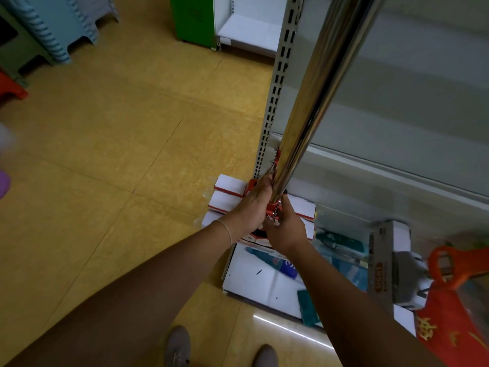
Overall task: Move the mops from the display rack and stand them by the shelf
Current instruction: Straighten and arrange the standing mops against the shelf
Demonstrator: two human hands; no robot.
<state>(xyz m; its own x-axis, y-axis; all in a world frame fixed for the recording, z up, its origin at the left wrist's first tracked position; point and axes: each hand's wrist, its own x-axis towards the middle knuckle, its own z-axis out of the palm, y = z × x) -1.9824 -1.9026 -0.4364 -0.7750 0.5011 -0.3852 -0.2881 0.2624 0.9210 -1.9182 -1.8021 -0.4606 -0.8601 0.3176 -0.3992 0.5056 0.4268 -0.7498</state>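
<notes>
A mop with a shiny steel handle (312, 102) stands upright at the corner of the white shelf (397, 83), its white sponge head with red trim (230, 192) resting on the floor. My left hand (254, 205) grips the lower handle and the red lever fitting. My right hand (284, 229) holds the red clamp (272, 207) at the handle's base from the other side. The handle leans close to the slotted shelf upright (277, 75).
The low shelf at the right holds packaged goods (341, 245), a boxed item (381, 266) and an orange tool (449, 266). Stacked plastic stools (45, 30) stand at the far left. A green-sided shelf unit (193, 19) stands behind. My shoes (177, 345) are on yellow floor tiles.
</notes>
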